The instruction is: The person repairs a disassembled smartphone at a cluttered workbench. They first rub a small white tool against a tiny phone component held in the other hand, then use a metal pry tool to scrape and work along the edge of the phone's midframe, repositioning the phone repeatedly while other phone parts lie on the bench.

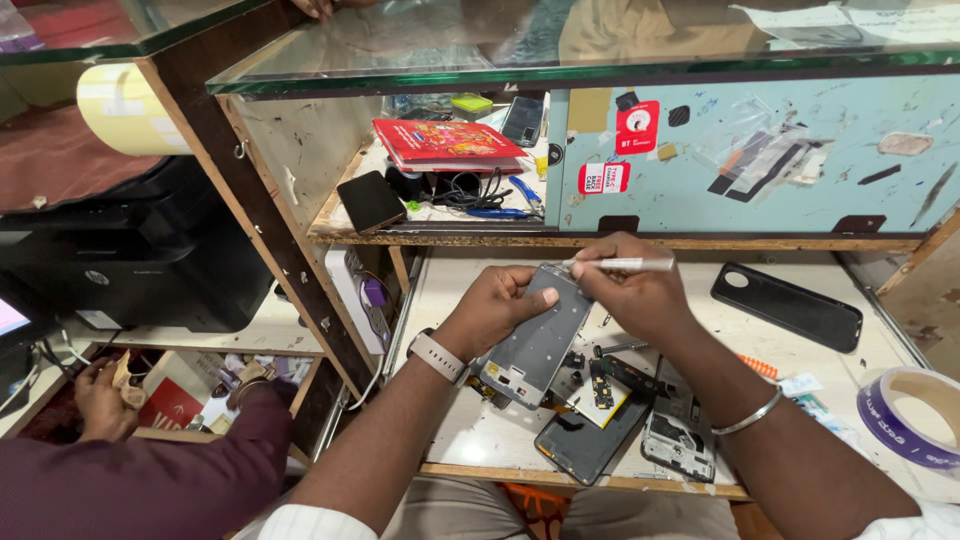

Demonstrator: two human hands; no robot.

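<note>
Loose phone parts (612,420) crowd the worktop (460,430) at its front edge, and a black phone case (787,306) lies toward its right edge. The bare strip along its left edge stays passable, and the shelf (620,240) overhangs the back edge.

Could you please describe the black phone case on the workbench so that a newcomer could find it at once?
Start at the pale blue panel stuck with labels at the back of the workbench. Just below its right half, the black phone case lies flat, away from both hands. Unlike the opened phones nearby, it is one plain black piece with a round camera hole at one end.

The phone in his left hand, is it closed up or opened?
Opened: the phone frame in the left hand shows bare internals, no cover.
</note>
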